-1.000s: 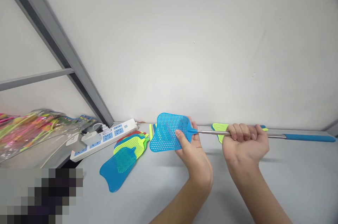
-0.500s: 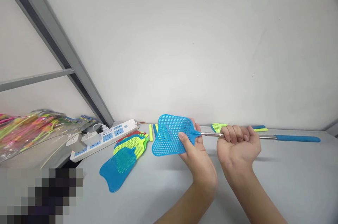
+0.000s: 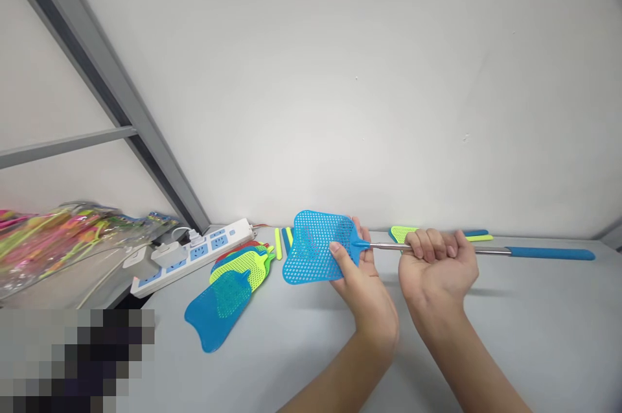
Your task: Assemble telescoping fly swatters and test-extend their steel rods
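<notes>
A blue fly swatter (image 3: 315, 247) with a perforated head, a metal rod and a blue grip is held level above the table. My left hand (image 3: 359, 283) is closed on its head near the neck, thumb on top and fingers behind. My right hand (image 3: 437, 267) wraps round the metal rod, palm turned up. The blue grip (image 3: 551, 253) sticks out to the right of it. Behind my right hand lies a yellow-green swatter (image 3: 403, 234), partly hidden, beside blue and yellow-green handles (image 3: 479, 235).
Several loose swatter heads (image 3: 218, 309) in blue, yellow-green and red overlap on the grey table (image 3: 272, 361) at left. A white power strip (image 3: 194, 254) with plugs lies behind them. Plastic-wrapped colourful items (image 3: 72, 238) are at far left, beside a grey metal frame (image 3: 126, 108).
The fly swatter's grip end has moved very slightly right, and its head has shifted a little right. Both hands keep their hold in almost the same place.
</notes>
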